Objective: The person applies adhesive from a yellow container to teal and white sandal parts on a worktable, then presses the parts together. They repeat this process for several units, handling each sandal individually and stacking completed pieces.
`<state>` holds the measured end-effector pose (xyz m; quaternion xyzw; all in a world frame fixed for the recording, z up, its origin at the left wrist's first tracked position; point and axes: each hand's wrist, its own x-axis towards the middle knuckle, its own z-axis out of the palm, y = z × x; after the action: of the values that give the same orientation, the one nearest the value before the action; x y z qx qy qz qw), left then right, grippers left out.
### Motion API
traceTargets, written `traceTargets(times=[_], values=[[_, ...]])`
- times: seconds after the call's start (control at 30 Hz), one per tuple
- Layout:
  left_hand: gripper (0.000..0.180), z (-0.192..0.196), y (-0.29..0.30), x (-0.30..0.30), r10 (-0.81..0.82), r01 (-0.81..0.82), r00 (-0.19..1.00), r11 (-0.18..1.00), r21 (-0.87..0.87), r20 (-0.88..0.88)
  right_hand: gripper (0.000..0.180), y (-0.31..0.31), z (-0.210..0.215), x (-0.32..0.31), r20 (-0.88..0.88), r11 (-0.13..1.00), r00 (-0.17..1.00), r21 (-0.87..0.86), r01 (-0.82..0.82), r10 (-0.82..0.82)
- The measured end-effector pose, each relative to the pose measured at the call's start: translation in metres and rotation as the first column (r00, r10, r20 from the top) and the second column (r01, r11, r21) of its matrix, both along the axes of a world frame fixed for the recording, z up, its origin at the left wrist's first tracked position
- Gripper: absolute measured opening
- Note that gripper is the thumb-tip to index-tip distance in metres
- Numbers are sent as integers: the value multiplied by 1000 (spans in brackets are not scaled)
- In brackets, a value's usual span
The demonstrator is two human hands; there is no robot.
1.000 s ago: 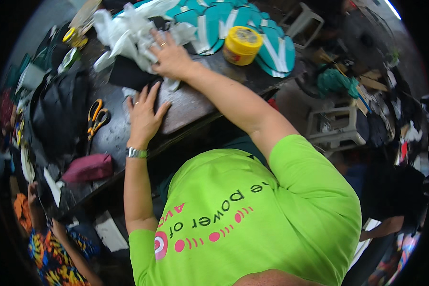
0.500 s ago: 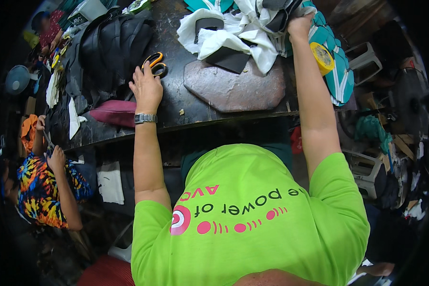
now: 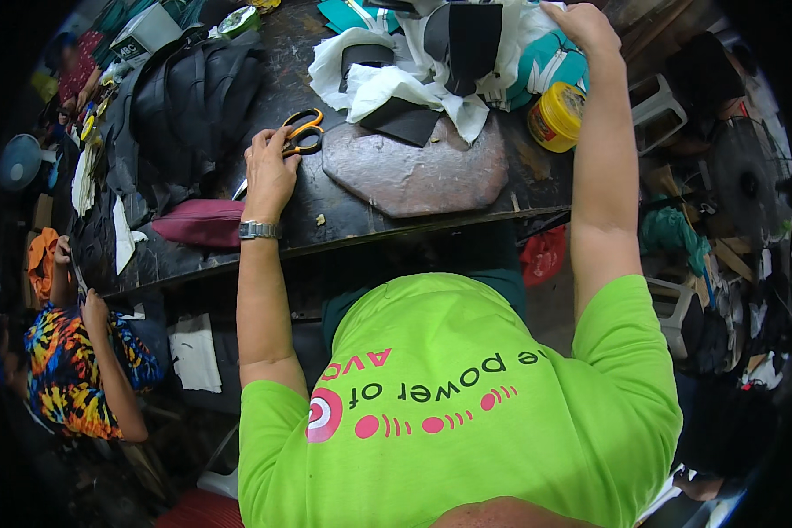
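My left hand (image 3: 270, 172) is closed round the scissors (image 3: 306, 132) with black and orange handles, near the table's front edge. Part of a blade shows below the fingers. My right hand (image 3: 592, 28) reaches to the far right, its fingers pinching the edge of a white cloth (image 3: 537, 19); the fingertips lie partly at the picture's top edge. Left of it, black pieces (image 3: 463, 48) rest on the crumpled white cloth. Teal pieces with white stripes (image 3: 550, 63) lie beneath and beside it. A yellow tub (image 3: 556, 117) stands close to my right forearm.
A brown eight-sided slab (image 3: 418, 172) lies mid-table. Black fabric pieces (image 3: 189, 106) are heaped at left, with a maroon pouch (image 3: 200, 223) in front. A person in a colourful shirt (image 3: 84, 374) works at far left. Plastic stools (image 3: 656, 114) stand at right.
My left hand has gone from resting loosely by the scissors to closing on them. My right hand has moved out and up from the pile. The teal row along the right edge no longer shows.
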<state>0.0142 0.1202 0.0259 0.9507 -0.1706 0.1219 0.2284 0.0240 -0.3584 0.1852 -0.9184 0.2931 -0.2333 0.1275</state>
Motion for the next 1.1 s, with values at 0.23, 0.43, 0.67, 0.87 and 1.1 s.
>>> traceTargets(times=[0.23,0.43,0.67,0.87,1.1], values=[[35,16,-42,15,-171,145,985,911,-387,-32,47,53,43,-33,366,977,927,-213,2,78],[29,-3,-120,62,-92,123,990,940,-319,109,91,169,-66,-12,171,737,739,-374,-563,652],[16,29,-114,27,-119,71,993,699,-711,-18,70,113,-104,47,330,670,593,-212,-711,734],[17,82,-96,-60,-366,364,899,318,-876,241,47,24,-61,83,878,71,477,473,-878,42],[22,63,-127,-103,-739,627,672,605,-490,-53,85,-3,-85,96,376,961,901,84,-265,216]])
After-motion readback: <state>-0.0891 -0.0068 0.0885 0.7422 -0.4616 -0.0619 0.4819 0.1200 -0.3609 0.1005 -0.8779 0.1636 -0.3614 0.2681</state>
